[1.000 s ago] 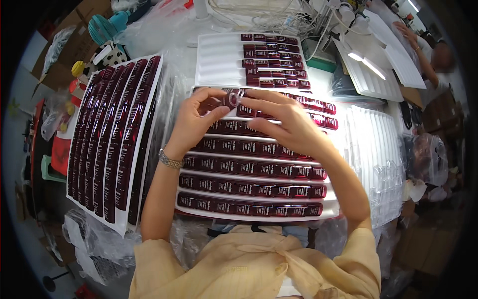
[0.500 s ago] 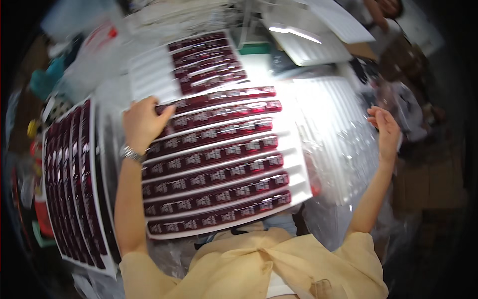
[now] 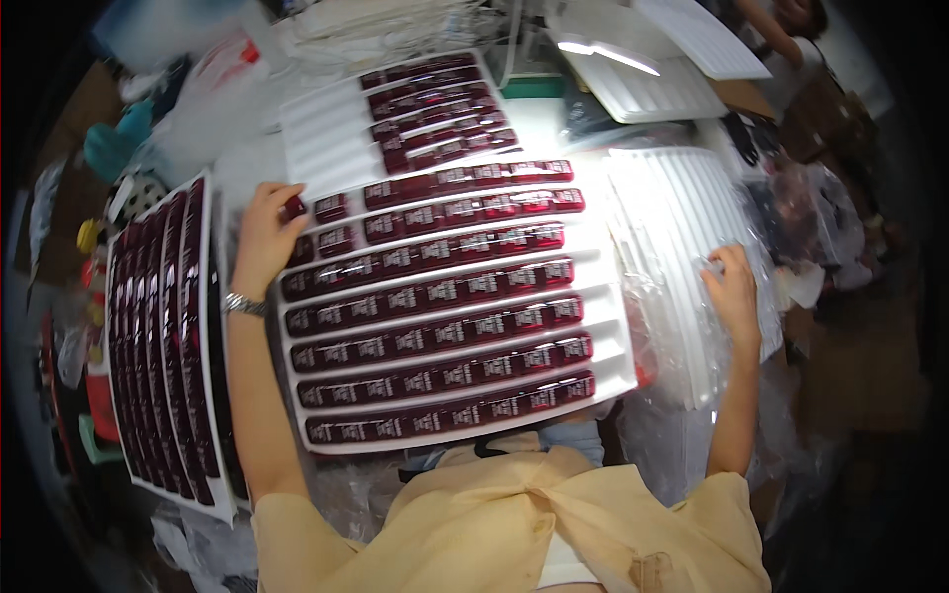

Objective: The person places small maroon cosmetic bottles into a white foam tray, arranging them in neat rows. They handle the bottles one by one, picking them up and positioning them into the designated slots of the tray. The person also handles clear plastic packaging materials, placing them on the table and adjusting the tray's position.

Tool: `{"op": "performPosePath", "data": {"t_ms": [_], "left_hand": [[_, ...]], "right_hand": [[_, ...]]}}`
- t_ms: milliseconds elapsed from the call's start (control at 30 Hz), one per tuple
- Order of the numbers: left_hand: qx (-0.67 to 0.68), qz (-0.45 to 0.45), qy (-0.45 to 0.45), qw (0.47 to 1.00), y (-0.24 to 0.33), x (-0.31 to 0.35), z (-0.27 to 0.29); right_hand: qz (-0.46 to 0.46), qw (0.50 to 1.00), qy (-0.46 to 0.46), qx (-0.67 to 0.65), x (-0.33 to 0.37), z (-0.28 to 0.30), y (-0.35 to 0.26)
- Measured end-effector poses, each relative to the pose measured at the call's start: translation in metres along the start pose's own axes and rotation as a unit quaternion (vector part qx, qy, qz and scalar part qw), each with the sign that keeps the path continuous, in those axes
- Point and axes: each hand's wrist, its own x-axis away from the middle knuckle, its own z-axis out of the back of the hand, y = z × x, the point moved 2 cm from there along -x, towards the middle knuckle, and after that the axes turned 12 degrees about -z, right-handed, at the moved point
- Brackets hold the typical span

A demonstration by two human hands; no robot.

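A white ridged tray (image 3: 615, 361) lies in front of me, slightly turned, bearing several rows of glossy dark red blocks with pale print. At its far left corner my left hand (image 3: 265, 235) is closed, thumb and fingertips pinching one small dark red block (image 3: 295, 207). Next to that hand, a separate block (image 3: 332, 208) sits at the left of the farthest row, with a gap before the others. My right hand (image 3: 733, 287) hovers over the clear plastic at the right, fingers curled together; what they hold, if anything, is too small to make out.
Behind stands another white tray (image 3: 321, 148), partly filled with red blocks. More filled trays (image 3: 163, 346) stack at the left. Ridged white sheets (image 3: 682, 227) under clear film lie at the right. Empty trays (image 3: 633, 84) are piled at the back, and a person (image 3: 791, 49) is beyond.
My left hand has drawn slightly left from the tray's far rows, uncovering gaps between blocks. My right hand has come lower and closer in. The whole view has shifted a little.
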Motion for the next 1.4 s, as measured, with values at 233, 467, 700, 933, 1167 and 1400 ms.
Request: {"op": "performPosePath", "data": {"t_ms": [233,467,700,933,1167,1400], "left_hand": [[0.068,0.035,0.063,0.995,0.026,-0.015,0.001],[0.659,0.135,0.061,0.738,0.126,-0.011,-0.026],[0.549,-0.012,0.060,0.833,0.157,-0.001,-0.019],[0.459,0.011,-0.038,0.888,0.140,0.013,-0.018],[0.516,0.028,0.008,0.856,0.137,0.016,-0.022],[0.133,0.085,0.129,0.979,0.013,0.015,0.016]], "right_hand": [[-0.024,0.989,0.037,-0.144,-0.020,0.011,-0.002],[0.126,0.824,-0.231,-0.501,-0.008,0.016,-0.207],[0.139,0.747,-0.287,-0.583,0.007,-0.016,-0.288],[0.119,0.755,-0.269,-0.586,0.023,-0.023,-0.282],[0.247,0.832,-0.270,-0.417,0.036,-0.024,-0.289],[0.162,0.884,-0.161,-0.407,-0.030,0.014,-0.163]]}}
